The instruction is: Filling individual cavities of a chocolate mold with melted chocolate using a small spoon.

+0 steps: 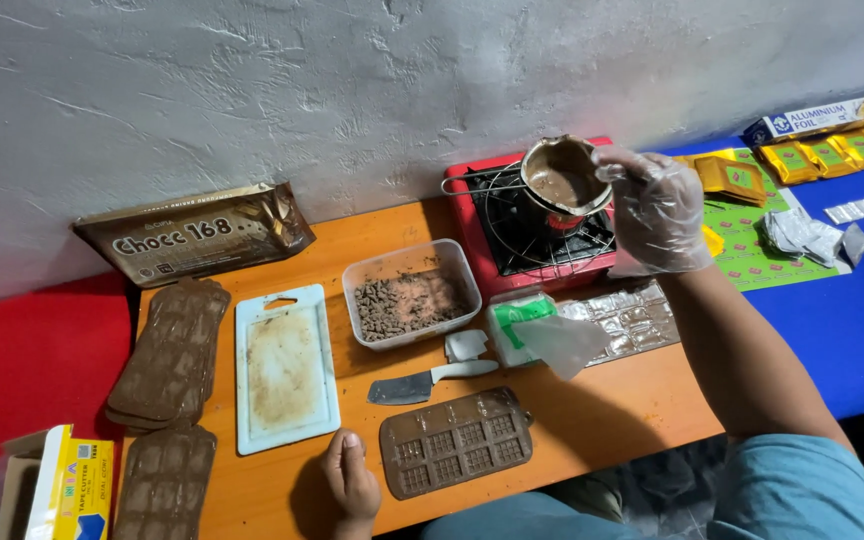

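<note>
Right now the right hand, in a thin clear glove, is closed around the rim of a small metal pot of melted chocolate that sits tilted on the wire stand of a red tabletop stove; the fingers wrap the pot's near edge, though whether the pot is lifted clear of the stand or resting on it is hard to tell from this angle. The bare left hand lies loosely curled on the orange table, holding nothing, just beside the left end of a brown bar mould whose cavities look empty. Between the two sit a clear tub of chopped chocolate, a small cleaver, a white cutting board and a folded plastic bag. To handle the pot well, I would judge that the grip should stay firm and low on the rim, the pot kept level while it travels over the tub and bag, and the left hand should steady the mould's edge so it does not slide when chocolate goes in.
</note>
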